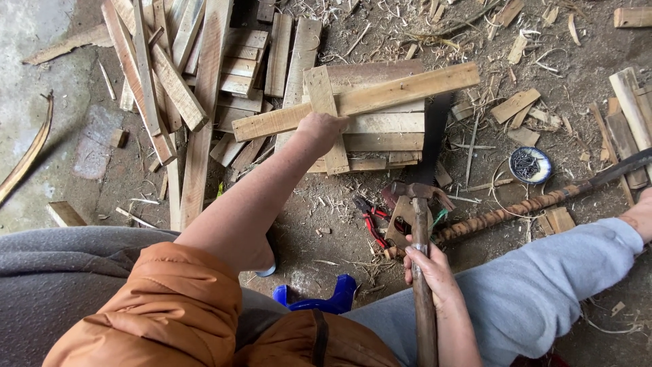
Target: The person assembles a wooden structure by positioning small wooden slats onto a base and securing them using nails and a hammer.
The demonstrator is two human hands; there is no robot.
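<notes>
Left hand (320,127) grips a wooden slat (356,100); right hand (428,272) holds a hammer (420,224).

A rough woodworking yard: dirt floor (326,224) strewn with planks (204,75) and shavings (380,27).

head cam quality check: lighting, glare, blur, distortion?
Head view: soft, even daylight with faint shadows; no glare, only the pale concrete floor at left looks washed out. Planks, left hand and hammer in the right hand are sharp; wide-angle stretching enlarges the near orange sleeve.
</notes>
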